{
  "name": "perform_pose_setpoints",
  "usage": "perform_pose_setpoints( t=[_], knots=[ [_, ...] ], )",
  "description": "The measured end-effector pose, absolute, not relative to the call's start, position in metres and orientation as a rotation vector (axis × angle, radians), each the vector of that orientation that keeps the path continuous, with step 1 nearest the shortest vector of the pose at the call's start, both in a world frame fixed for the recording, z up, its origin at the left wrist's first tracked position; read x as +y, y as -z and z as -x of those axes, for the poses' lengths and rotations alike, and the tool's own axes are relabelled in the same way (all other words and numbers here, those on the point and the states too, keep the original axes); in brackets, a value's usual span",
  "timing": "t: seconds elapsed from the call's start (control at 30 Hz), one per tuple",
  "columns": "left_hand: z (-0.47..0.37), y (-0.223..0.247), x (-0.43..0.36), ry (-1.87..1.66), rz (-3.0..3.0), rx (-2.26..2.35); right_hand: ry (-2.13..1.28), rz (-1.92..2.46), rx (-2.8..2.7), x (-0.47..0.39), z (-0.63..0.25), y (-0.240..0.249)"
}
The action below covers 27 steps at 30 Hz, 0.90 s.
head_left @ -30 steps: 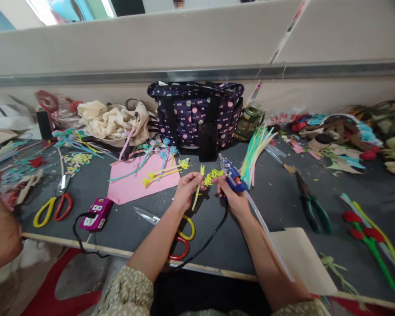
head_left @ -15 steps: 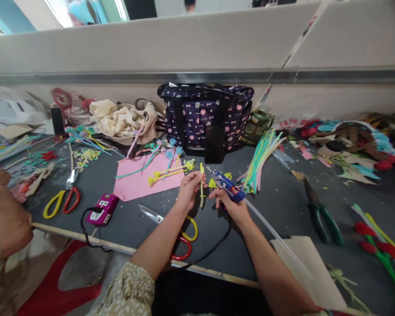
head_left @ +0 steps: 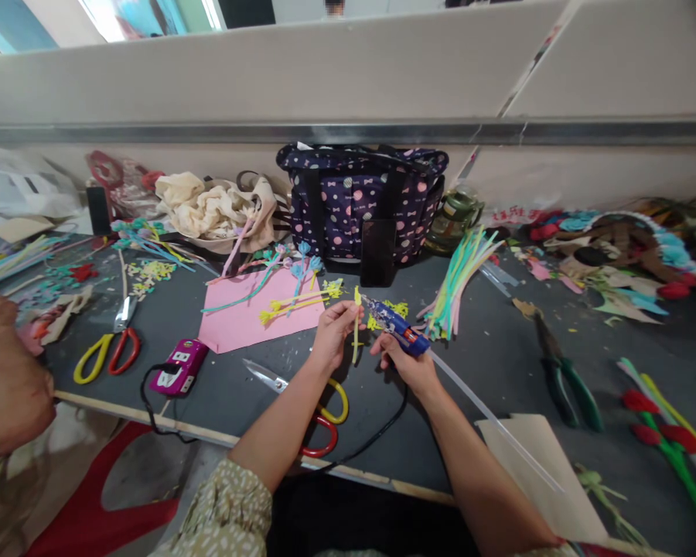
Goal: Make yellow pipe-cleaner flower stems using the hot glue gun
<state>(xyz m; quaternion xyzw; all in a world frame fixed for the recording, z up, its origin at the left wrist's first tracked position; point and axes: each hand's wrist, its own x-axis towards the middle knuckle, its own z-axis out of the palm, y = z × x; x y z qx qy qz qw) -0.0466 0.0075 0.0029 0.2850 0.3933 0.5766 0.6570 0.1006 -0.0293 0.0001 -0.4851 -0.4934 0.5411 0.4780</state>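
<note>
Between the fingertips of my left hand is an upright yellow strip. My right hand is wrapped round a blue glue gun with a clear glue stick coming out of its back. The gun's nozzle points left, at or very near the strip's top. Small yellow pieces lie behind the gun. To the left, yellow stems rest on a pink sheet. Scissors with a red and a yellow handle lie partly under my left forearm.
A patterned bag with a black phone against it stands behind. Coloured pipe cleaners and pliers are at right. At left are a purple device, more scissors and another person's arm.
The glue gun has shifted slightly left, bringing its nozzle closer to the top of the yellow strip. My left hand has hardly moved.
</note>
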Motion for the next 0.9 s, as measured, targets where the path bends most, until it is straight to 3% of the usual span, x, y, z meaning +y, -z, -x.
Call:
perform_pose_setpoints(
  t=[0.9],
  knots=[
    [0.0462, -0.0009, 0.0073, -1.317, -0.681, 0.851, -1.364, 1.233, -1.097, -0.0294, -0.0976, -0.0003]
  ],
)
